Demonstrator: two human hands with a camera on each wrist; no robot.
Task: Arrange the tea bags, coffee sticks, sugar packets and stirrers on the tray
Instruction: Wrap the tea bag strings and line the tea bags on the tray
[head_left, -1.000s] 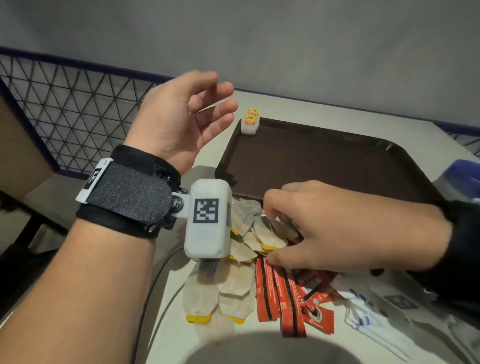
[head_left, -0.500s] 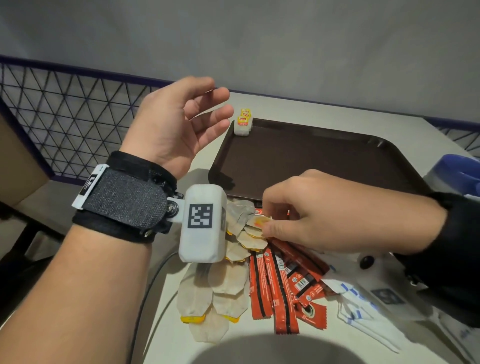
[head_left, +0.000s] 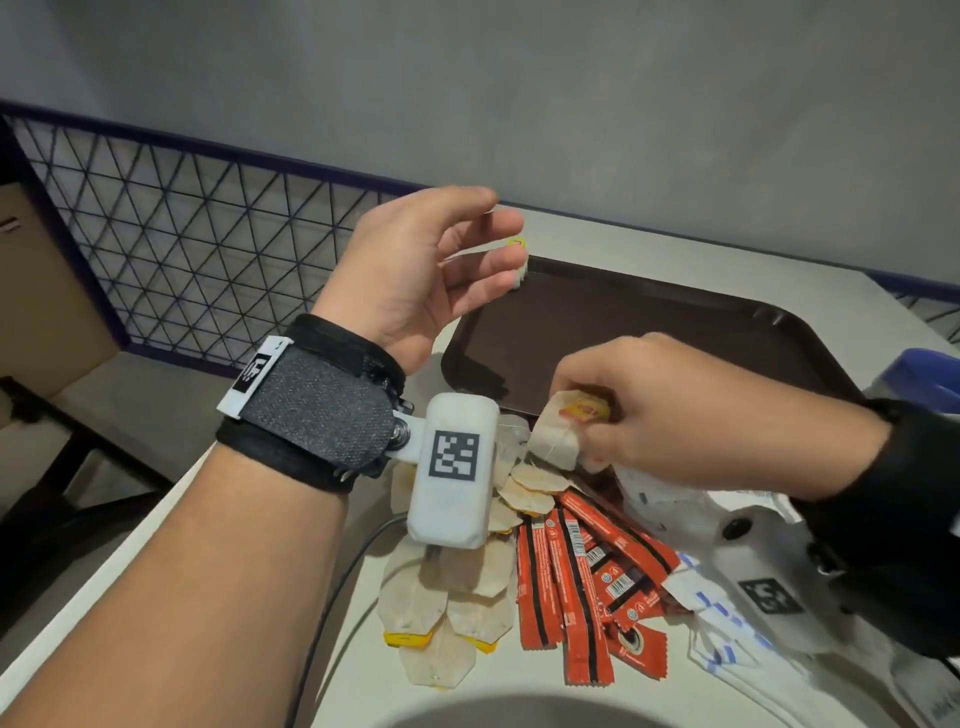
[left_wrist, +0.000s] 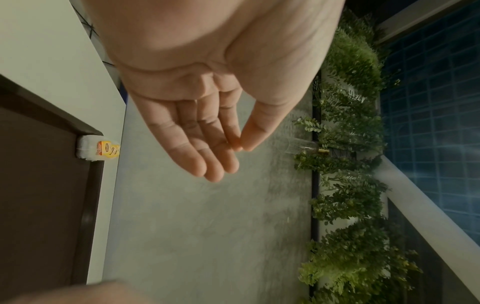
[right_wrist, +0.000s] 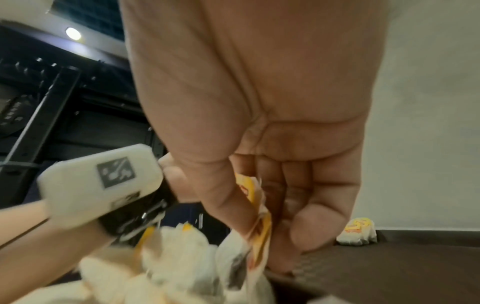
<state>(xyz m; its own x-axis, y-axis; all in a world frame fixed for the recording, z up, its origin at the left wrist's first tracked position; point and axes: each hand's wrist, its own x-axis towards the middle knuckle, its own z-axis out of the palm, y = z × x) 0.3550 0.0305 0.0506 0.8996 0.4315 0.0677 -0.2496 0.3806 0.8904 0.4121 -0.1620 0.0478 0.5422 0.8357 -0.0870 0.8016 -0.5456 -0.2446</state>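
The right hand (head_left: 675, 410) pinches a tea bag (head_left: 563, 428) by its yellow tag, lifted just above the loose tea bags (head_left: 452, 597) at the tray's (head_left: 649, 332) 6 o'clock edge. The left hand (head_left: 415, 270) hovers empty, fingers relaxed, near the tray's 10 o'clock corner, where stacked tea bags (left_wrist: 97, 150) stand. Coffee sticks (head_left: 576, 571) lie on the desk (head_left: 675, 249).

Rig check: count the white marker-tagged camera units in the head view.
2. The left unit hangs off the wrist strap, above the tea bags; the right unit sits under the right arm, over the white packets. None seems hidden.
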